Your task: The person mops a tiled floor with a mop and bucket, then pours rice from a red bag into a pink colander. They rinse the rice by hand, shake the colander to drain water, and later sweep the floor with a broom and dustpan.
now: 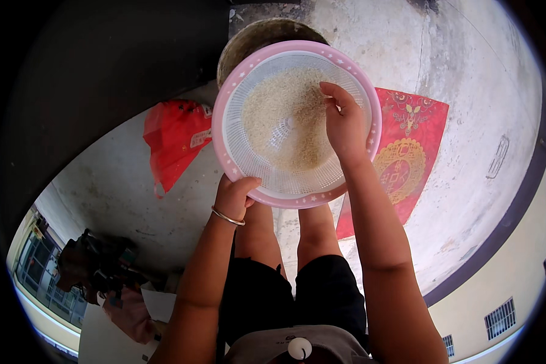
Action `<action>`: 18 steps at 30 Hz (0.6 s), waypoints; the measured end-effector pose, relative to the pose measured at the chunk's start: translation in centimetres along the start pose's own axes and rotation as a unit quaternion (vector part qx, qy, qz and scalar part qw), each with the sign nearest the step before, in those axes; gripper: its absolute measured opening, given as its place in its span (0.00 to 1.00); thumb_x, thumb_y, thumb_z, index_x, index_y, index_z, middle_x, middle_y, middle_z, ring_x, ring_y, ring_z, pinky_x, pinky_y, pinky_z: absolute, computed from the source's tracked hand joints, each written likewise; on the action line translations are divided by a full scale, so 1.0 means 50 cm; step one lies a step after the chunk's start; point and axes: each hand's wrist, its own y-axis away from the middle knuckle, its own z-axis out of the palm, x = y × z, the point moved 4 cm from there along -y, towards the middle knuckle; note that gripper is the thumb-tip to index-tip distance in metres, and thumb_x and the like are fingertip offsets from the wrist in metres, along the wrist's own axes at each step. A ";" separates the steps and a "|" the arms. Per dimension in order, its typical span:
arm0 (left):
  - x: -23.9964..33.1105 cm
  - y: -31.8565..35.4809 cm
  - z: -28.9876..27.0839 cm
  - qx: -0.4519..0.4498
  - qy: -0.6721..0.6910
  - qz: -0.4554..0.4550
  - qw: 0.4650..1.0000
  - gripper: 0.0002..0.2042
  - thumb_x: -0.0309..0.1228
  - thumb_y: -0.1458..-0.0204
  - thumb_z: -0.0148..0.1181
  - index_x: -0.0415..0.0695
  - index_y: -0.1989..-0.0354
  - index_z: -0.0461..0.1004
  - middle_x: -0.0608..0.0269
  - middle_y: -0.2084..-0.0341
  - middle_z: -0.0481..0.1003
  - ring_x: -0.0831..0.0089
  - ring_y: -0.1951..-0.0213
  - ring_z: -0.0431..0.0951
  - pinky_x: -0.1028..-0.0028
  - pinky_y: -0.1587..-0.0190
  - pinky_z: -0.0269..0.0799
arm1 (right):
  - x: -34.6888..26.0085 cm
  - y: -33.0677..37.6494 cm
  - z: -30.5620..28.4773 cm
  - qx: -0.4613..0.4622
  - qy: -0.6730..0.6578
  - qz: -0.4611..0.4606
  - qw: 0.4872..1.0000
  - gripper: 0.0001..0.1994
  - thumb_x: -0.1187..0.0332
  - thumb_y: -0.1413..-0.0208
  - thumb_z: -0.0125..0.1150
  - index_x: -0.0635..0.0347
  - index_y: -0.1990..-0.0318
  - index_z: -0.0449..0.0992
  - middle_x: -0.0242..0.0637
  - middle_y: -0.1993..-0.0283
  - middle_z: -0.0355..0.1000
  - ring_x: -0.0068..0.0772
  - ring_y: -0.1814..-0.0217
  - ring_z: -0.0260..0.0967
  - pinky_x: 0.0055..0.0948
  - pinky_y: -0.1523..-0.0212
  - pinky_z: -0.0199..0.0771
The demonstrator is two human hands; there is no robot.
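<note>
A round white mesh colander with a pink, star-dotted rim (222,134) is held out in front of my legs. Pale rice grains (272,100) cover much of its inside, and a bare patch of mesh shows near the middle. My left hand (235,195) grips the near-left rim, thumb over the edge; a metal bangle circles that wrist. Over the right part of the colander hovers my right hand (347,128), its fingers curled in and the index finger and thumb close above the rice. Whatever is between those fingertips is too small to make out.
Beyond the colander stands a round, worn bucket (239,48), partly hidden. A red plastic bag (175,141) lies on the concrete to the left. On the right is a red mat with gold patterns (409,167). Dark bundled items (94,264) sit at lower left.
</note>
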 end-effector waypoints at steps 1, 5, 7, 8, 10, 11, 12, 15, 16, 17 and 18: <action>0.000 0.002 0.000 -0.005 -0.001 0.002 1.000 0.05 0.23 0.60 0.53 0.39 0.72 0.67 0.68 0.84 0.64 0.83 0.88 0.58 0.82 0.89 0.48 | -0.010 0.000 0.003 0.011 0.046 -0.033 0.998 0.22 0.83 0.56 0.45 0.63 0.50 0.67 0.49 0.49 0.65 0.48 0.48 0.63 0.34 0.47 0.63; 0.001 0.012 0.016 0.005 -0.022 0.002 1.000 0.05 0.23 0.60 0.53 0.39 0.73 0.67 0.68 0.84 0.65 0.83 0.89 0.57 0.82 0.89 0.48 | -0.056 0.023 0.067 -0.025 0.210 -0.145 0.966 0.24 0.82 0.59 0.48 0.62 0.49 0.65 0.47 0.43 0.60 0.55 0.42 0.55 0.42 0.43 0.57; -0.001 0.016 0.019 -0.001 -0.024 0.010 1.000 0.05 0.23 0.60 0.53 0.39 0.72 0.67 0.68 0.84 0.65 0.83 0.89 0.57 0.82 0.89 0.48 | -0.076 0.058 0.118 -0.077 0.233 -0.187 0.951 0.26 0.82 0.61 0.49 0.61 0.48 0.65 0.48 0.43 0.60 0.55 0.41 0.55 0.43 0.42 0.56; -0.004 0.017 0.017 0.000 -0.021 0.008 1.000 0.05 0.22 0.60 0.53 0.39 0.72 0.67 0.68 0.84 0.65 0.83 0.88 0.57 0.82 0.89 0.48 | -0.086 0.083 0.135 -0.099 0.221 -0.204 0.948 0.26 0.83 0.61 0.49 0.61 0.48 0.66 0.49 0.43 0.61 0.53 0.42 0.57 0.43 0.42 0.57; -0.006 0.017 0.007 0.003 -0.013 0.004 1.000 0.06 0.22 0.60 0.52 0.40 0.71 0.67 0.68 0.84 0.65 0.83 0.88 0.58 0.82 0.89 0.48 | -0.095 0.135 0.147 -0.153 0.231 -0.215 0.936 0.24 0.83 0.61 0.49 0.61 0.50 0.68 0.45 0.43 0.61 0.53 0.42 0.57 0.41 0.42 0.58; -0.006 0.017 0.006 0.009 -0.011 0.005 1.000 0.06 0.22 0.60 0.53 0.40 0.71 0.67 0.69 0.84 0.65 0.83 0.88 0.58 0.82 0.89 0.47 | -0.088 0.161 0.148 -0.178 0.233 -0.218 0.931 0.24 0.82 0.61 0.49 0.61 0.51 0.69 0.43 0.43 0.61 0.52 0.42 0.57 0.41 0.42 0.58; -0.006 0.018 0.006 0.013 -0.008 0.006 1.000 0.07 0.22 0.61 0.53 0.40 0.71 0.67 0.69 0.84 0.64 0.83 0.88 0.58 0.82 0.89 0.47 | -0.082 0.184 0.146 -0.202 0.236 -0.219 0.925 0.23 0.82 0.61 0.50 0.61 0.52 0.69 0.42 0.43 0.61 0.51 0.41 0.57 0.40 0.43 0.59; -0.011 0.020 0.003 0.024 -0.002 0.007 1.000 0.07 0.22 0.61 0.52 0.41 0.71 0.67 0.68 0.85 0.64 0.82 0.89 0.57 0.82 0.89 0.47 | -0.064 0.225 0.118 -0.240 0.215 -0.186 0.928 0.19 0.81 0.61 0.50 0.61 0.57 0.72 0.40 0.48 0.66 0.48 0.45 0.61 0.38 0.48 0.64; -0.009 0.021 0.003 0.029 -0.001 0.008 1.000 0.07 0.22 0.62 0.52 0.42 0.72 0.67 0.68 0.85 0.63 0.81 0.89 0.56 0.81 0.89 0.47 | -0.053 0.218 0.107 -0.260 0.220 -0.161 0.926 0.18 0.81 0.61 0.50 0.62 0.58 0.73 0.41 0.51 0.67 0.48 0.47 0.62 0.38 0.50 0.65; -0.007 0.022 0.007 0.029 0.001 0.013 0.999 0.06 0.22 0.62 0.52 0.42 0.72 0.67 0.68 0.85 0.63 0.81 0.89 0.56 0.81 0.89 0.47 | -0.040 0.202 0.096 -0.280 0.224 -0.135 0.924 0.17 0.81 0.61 0.51 0.62 0.59 0.73 0.41 0.53 0.68 0.47 0.49 0.63 0.37 0.52 0.67; -0.003 0.023 0.015 0.027 0.001 0.020 0.999 0.06 0.22 0.62 0.52 0.42 0.72 0.67 0.67 0.85 0.64 0.81 0.88 0.57 0.81 0.89 0.47 | -0.025 0.188 0.086 -0.297 0.229 -0.110 0.921 0.17 0.81 0.61 0.51 0.62 0.60 0.73 0.41 0.55 0.69 0.47 0.51 0.64 0.37 0.54 0.68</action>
